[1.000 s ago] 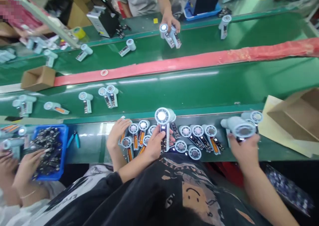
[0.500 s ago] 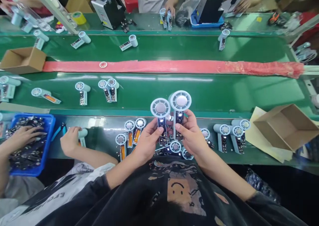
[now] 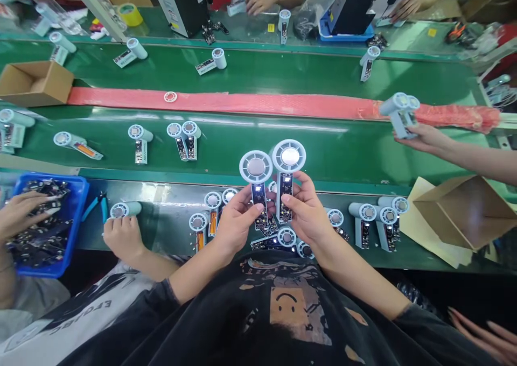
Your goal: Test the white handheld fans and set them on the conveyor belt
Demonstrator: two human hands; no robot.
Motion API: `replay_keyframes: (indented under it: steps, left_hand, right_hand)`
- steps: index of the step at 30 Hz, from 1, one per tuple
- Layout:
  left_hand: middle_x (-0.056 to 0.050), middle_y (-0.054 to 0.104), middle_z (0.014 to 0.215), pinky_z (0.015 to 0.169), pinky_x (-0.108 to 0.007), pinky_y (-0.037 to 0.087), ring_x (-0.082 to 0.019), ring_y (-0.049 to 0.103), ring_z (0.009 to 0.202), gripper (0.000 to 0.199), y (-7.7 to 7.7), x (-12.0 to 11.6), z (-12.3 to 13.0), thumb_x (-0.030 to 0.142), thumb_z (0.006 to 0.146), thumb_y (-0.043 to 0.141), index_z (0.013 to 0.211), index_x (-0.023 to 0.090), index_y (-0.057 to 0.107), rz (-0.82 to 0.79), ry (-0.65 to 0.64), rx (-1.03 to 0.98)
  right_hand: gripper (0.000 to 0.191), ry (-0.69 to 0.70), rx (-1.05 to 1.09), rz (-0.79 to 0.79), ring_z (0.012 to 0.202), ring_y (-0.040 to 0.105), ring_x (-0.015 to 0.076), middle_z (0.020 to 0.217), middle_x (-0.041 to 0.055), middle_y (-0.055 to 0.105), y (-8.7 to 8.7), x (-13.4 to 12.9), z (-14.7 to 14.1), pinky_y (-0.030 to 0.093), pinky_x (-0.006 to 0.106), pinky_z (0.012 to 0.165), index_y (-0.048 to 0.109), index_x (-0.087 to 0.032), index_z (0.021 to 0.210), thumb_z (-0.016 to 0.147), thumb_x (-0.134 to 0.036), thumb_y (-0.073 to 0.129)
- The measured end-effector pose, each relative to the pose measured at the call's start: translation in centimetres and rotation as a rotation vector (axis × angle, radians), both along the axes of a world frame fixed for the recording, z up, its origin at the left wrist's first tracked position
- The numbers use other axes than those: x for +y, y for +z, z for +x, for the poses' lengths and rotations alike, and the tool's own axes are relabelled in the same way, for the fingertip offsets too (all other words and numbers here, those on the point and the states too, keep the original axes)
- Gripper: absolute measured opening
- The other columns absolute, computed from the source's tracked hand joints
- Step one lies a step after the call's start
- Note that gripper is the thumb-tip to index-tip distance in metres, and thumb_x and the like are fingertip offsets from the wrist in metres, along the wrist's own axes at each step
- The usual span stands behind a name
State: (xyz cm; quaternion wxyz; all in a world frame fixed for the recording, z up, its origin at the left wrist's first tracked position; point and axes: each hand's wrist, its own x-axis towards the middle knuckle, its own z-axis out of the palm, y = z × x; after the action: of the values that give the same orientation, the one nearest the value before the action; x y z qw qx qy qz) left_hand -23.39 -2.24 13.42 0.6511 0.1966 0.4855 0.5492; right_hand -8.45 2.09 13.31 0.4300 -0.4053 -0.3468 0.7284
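Note:
My left hand point(image 3: 236, 215) is closed around the handle of a light-blue handheld fan point(image 3: 256, 166), round grille upward and black circuit board exposed. A second handheld fan point(image 3: 289, 156) is in my right hand point(image 3: 306, 207), side by side with the first and slightly higher. A small white light shows on each board. Below my hands lie more open fans point(image 3: 287, 237), partly hidden. Left of my left hand are several fans with orange battery cells point(image 3: 201, 240). To the right of my right hand, several fans with bare boards point(image 3: 365, 213) stand on the bench.
A green belt point(image 3: 283, 132) carrying several fans runs ahead, split by a red strip point(image 3: 258, 102). At right, a co-worker's hand point(image 3: 424, 138) holds fans above a cardboard box point(image 3: 456, 210). On the left are a blue tray point(image 3: 75, 218) of circuit boards, pliers point(image 3: 97, 207) and another person's hands.
Both fans in my hands have shifted slightly up and left in view. A co-worker's arm holding fans has come in from the right. Across the belt, a person has lifted a fan.

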Motion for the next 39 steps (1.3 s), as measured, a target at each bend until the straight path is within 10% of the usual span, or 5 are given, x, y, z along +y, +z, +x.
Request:
replay_keyframes:
  steps: [21,39]
  left_hand:
    - [-0.007,0.071,0.132,0.108,-0.044,0.049,-0.028,0.062,0.126,0.053,0.2,-0.1,-1.1,0.035,0.071,0.086,0.121,0.027,0.072,0.075,-0.005,0.019]
    - [-0.006,0.073,0.127,0.105,-0.041,0.050,-0.025,0.065,0.121,0.050,-1.2,-0.5,-2.0,0.036,0.072,0.089,0.119,0.028,0.072,0.143,0.020,0.031]
  right_hand:
    - [0.061,0.004,-0.013,0.004,0.104,0.069,0.0252,0.120,0.0005,0.066,0.5,-0.5,-0.8,0.064,0.041,0.072,0.040,-0.038,0.123,0.074,-0.046,0.076]
    - [0.058,-0.067,0.105,0.011,0.105,0.070,0.0251,0.106,-0.0024,0.072,0.6,-1.0,-1.3,0.061,0.046,0.089,0.052,-0.037,0.116,0.070,-0.040,0.088]
